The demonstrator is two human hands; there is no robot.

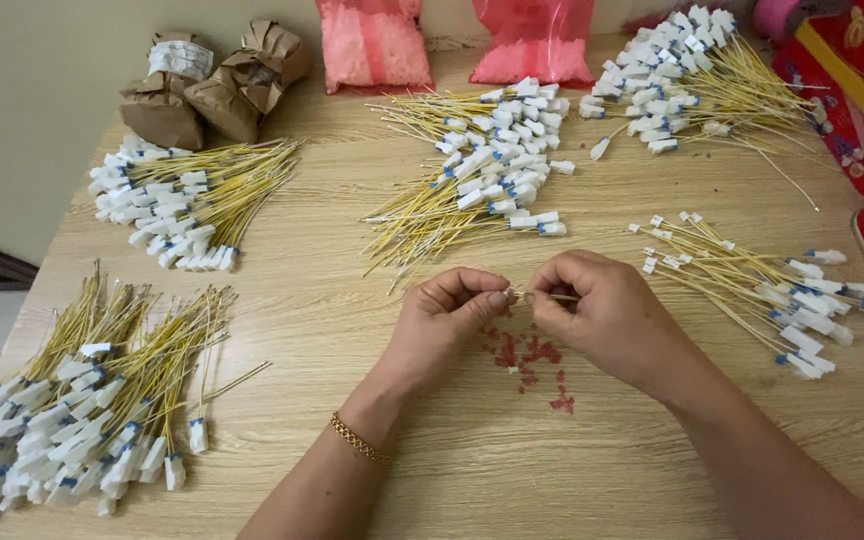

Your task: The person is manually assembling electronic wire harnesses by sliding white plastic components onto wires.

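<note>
both hands [527, 310] together, pinched on one thin wire [552, 296], wire bundles [482, 165] well apart

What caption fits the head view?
Both hands, left hand and right hand, pinch a thin wire above red bits.

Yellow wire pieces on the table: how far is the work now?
Looks done: bundled piles lie around the table, one at near left. In hand: left hand and right hand pinch one wire above small red bits. Probably left: the loose pile at right.

Wire bundles [472, 170] around (centre bare)
</note>
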